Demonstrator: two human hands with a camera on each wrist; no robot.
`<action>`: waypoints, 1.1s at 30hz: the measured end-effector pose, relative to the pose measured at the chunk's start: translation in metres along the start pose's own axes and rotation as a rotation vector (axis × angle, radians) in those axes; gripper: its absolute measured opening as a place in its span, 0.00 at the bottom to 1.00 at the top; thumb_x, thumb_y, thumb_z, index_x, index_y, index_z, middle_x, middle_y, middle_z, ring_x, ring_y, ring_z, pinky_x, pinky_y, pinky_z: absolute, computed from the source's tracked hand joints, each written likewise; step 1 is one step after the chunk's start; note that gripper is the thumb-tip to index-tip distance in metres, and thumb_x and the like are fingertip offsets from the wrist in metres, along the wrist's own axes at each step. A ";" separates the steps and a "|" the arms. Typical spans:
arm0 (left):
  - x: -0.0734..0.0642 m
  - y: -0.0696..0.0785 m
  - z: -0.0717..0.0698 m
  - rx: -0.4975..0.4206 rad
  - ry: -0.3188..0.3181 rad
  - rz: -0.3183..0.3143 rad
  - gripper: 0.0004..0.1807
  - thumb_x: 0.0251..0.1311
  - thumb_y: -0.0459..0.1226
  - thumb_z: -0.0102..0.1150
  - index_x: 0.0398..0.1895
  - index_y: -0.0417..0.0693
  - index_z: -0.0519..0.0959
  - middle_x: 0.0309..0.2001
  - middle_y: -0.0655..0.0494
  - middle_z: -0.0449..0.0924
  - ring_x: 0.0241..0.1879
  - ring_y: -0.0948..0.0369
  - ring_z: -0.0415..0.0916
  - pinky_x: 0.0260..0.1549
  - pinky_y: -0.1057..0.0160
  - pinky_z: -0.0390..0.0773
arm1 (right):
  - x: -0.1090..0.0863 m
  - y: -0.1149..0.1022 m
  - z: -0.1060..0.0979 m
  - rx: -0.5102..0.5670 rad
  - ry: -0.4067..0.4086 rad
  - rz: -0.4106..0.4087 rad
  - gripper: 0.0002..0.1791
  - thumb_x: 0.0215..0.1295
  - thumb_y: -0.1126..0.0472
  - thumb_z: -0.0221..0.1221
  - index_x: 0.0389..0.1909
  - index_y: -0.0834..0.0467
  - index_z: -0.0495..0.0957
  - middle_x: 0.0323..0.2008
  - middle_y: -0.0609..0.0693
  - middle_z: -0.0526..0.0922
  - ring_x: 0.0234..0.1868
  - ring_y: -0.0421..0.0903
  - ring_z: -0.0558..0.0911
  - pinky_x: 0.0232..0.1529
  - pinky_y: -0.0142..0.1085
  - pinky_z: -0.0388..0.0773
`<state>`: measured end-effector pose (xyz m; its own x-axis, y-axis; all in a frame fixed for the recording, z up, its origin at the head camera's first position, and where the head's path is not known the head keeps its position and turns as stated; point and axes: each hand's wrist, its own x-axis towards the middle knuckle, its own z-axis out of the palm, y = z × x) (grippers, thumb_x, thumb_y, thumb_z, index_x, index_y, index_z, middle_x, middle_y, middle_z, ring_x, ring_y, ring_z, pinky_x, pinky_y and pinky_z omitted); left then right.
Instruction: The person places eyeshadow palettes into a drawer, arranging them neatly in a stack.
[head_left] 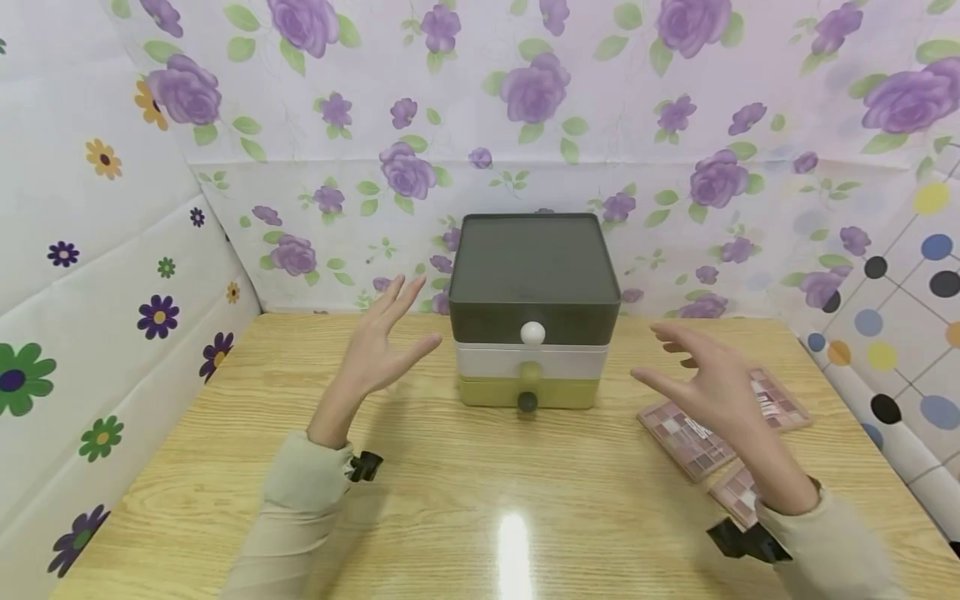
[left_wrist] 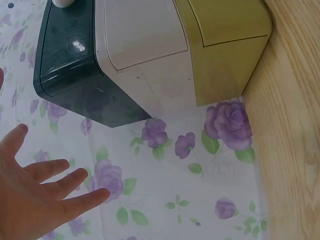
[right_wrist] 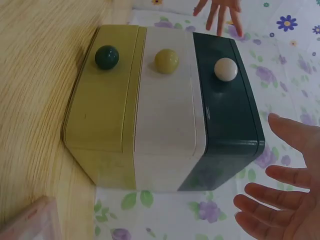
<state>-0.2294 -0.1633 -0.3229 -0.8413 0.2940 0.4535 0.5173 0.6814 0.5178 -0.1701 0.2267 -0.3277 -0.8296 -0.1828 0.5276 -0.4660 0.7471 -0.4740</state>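
A small three-tier drawer box (head_left: 536, 258) stands at the back of the table, dark green on top, white in the middle, olive below, each drawer with a round knob. To its left my left hand (head_left: 378, 346) is raised with spread fingers, touching nothing. My right hand (head_left: 708, 379) hovers on the other side, fingers extended, above several eyeshadow palettes (head_left: 686, 437) and apart from them. In the right wrist view the drawer fronts (right_wrist: 165, 105) all sit closed, and the right hand (right_wrist: 285, 195) is beside the dark drawer. The left wrist view shows the left hand (left_wrist: 45, 195) held off the box.
The wooden table (head_left: 450, 500) meets a floral cloth backdrop (head_left: 337, 208) right behind the box. Cloth with printed flowers (head_left: 150, 317) borders the left side, and dotted cloth (head_left: 885, 333) the right. Black wrist straps (head_left: 365, 467) are on both sleeves.
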 end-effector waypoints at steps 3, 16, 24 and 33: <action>0.007 0.000 0.003 -0.040 0.002 0.018 0.42 0.53 0.62 0.50 0.70 0.63 0.53 0.70 0.51 0.46 0.67 0.46 0.45 0.55 0.35 0.47 | 0.004 -0.003 0.006 0.036 0.014 0.000 0.30 0.50 0.56 0.67 0.54 0.63 0.73 0.45 0.61 0.79 0.42 0.57 0.78 0.36 0.48 0.75; 0.025 0.032 -0.002 -0.378 -0.051 -0.043 0.34 0.60 0.37 0.54 0.69 0.47 0.55 0.69 0.45 0.49 0.67 0.50 0.48 0.55 0.43 0.60 | 0.019 -0.014 0.045 0.201 0.123 -0.063 0.28 0.44 0.63 0.70 0.49 0.63 0.76 0.38 0.58 0.82 0.37 0.52 0.80 0.31 0.45 0.76; 0.040 0.027 0.009 -0.527 -0.045 -0.038 0.32 0.61 0.34 0.50 0.68 0.43 0.56 0.68 0.46 0.51 0.63 0.45 0.54 0.55 0.46 0.62 | 0.027 -0.024 0.069 0.272 0.195 -0.117 0.26 0.41 0.64 0.71 0.47 0.64 0.77 0.34 0.57 0.82 0.33 0.49 0.81 0.30 0.42 0.77; 0.050 0.023 0.021 -0.642 -0.050 -0.033 0.29 0.63 0.31 0.45 0.68 0.39 0.55 0.68 0.45 0.51 0.63 0.46 0.54 0.57 0.48 0.60 | 0.035 -0.044 0.094 0.384 0.302 -0.171 0.23 0.37 0.73 0.70 0.40 0.71 0.77 0.28 0.63 0.81 0.26 0.55 0.80 0.24 0.44 0.77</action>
<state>-0.2628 -0.1186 -0.3035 -0.8566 0.3210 0.4039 0.4690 0.1581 0.8689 -0.2072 0.1278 -0.3547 -0.6327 -0.0469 0.7730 -0.7133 0.4240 -0.5581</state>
